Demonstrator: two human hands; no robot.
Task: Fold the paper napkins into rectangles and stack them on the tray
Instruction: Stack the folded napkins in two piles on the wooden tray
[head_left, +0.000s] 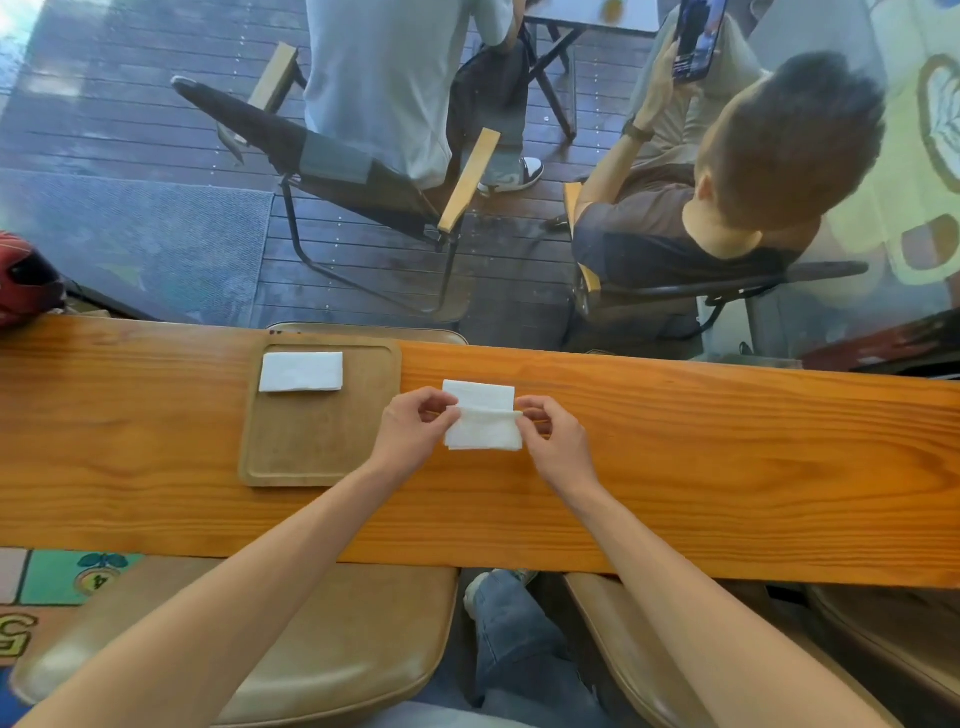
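Observation:
A white paper napkin (483, 415) lies on the wooden counter, right of the tray, with a raised crease running across its middle. My left hand (413, 428) pinches the left end of that crease. My right hand (553, 434) pinches the right end. A folded white napkin (301, 371) lies as a flat rectangle in the far left corner of the wooden tray (311, 452).
The counter (727, 467) runs across the view, with a window just behind it. Beyond the glass two people sit on chairs. A red helmet (23, 278) rests at the counter's far left. Padded stools (322, 639) stand below its front edge.

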